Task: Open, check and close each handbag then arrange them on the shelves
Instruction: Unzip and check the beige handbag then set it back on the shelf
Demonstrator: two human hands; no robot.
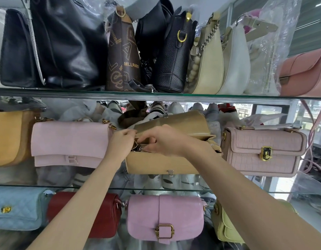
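Handbags fill three glass shelves, and the one under inspection, a tan flap handbag [161,162], sits mid-way along the middle shelf [156,97] with its flap raised toward the back and its long axis running parallel to the shelf's front edge. It stands between a pale pink flap bag [69,143] on its left and a pink croc-textured bag [262,150] on its right. Both hands reach into the open mouth at the bag's left end: the right hand [165,139] crosses over the top, fingers curled down onto something inside, while the left hand [121,139] pinches the opening's near-left rim. Whatever the right fingers clamp is too hidden to name. Closing the flap forward looks the likely next step, the right hand nearer it.
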